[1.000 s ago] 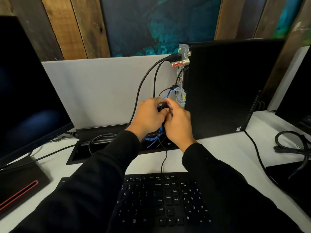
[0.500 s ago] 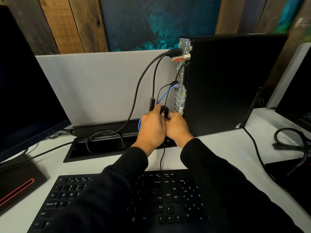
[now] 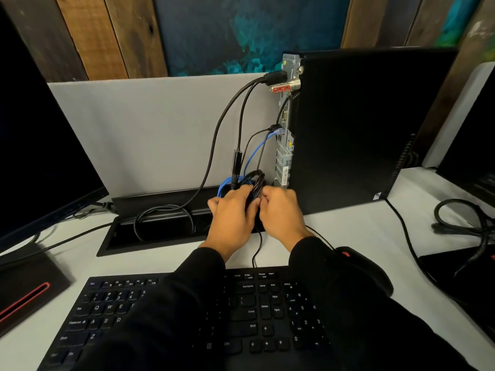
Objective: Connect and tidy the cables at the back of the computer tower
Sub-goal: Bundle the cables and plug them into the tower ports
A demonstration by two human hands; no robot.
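We have the coiled black cable (image 3: pixel 256 184) bunched just beside the foot of the computer tower (image 3: pixel 369 129), at the back panel, over the black cable tray (image 3: pixel 160 231) sunk in the surface (image 3: pixel 356 231). A blue cable (image 3: pixel 251 153) runs down from a port halfway up the panel and loops behind the same bundle, while two thicker black leads (image 3: pixel 227 124) hang from the top plug. We judge the thin cords light and limp, springy enough to uncoil if let go (the thicker leads look stiffer), so the loops are best taken across their whole bunch, not by one strand, and never pulled hard against the plugs.

Our left hand (image 3: pixel 231 218) is curled round the left side of the coil, fingers closed over it. Our right hand (image 3: pixel 281 212) meets it from the other side, fingers bent in toward the loops and seemingly pinching them, though the fingertips are hidden behind the knuckles. The two hands are touching or nearly so.

Nearer to us lies the keyboard (image 3: pixel 257 311), its cord running up toward the hands, with a mouse (image 3: pixel 356 266) beside our right sleeve. A dark monitor (image 3: pixel 40 145) stands at the left.
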